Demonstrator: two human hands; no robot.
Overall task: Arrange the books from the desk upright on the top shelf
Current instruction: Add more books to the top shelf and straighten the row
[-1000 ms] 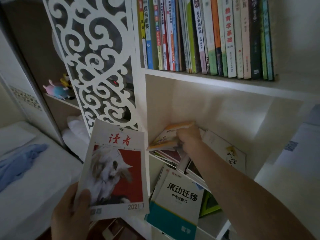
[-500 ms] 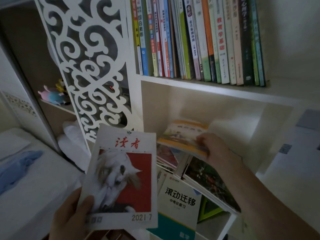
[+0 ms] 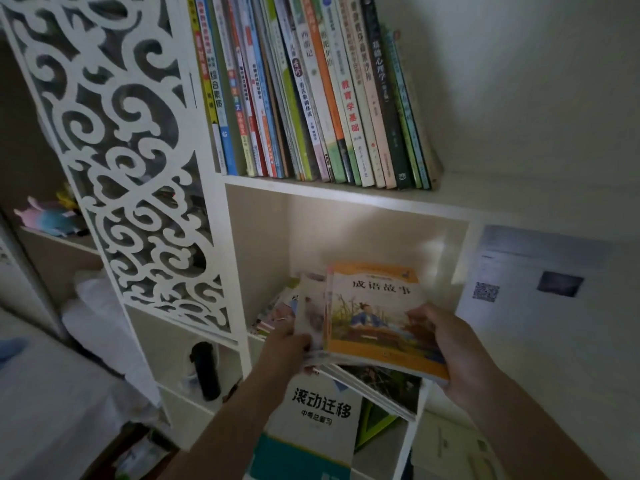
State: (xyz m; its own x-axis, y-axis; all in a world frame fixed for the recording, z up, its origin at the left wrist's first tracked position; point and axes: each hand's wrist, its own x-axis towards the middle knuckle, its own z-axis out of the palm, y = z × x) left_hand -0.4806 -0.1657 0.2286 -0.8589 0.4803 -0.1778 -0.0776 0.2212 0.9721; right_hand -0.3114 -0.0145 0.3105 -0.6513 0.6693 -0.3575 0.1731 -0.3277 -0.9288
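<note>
Books in a small stack, topped by an orange-bordered illustrated paperback [image 3: 375, 317], sit before the middle cubby, lower covers hidden, gripped at opposite edges by left hand [image 3: 285, 342] and right hand [image 3: 450, 344].

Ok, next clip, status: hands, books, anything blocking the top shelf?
Left hand and right hand both grip the orange storybook and thinner books stacked with it. Top shelf already holds an upright row; free space to its right.
</note>
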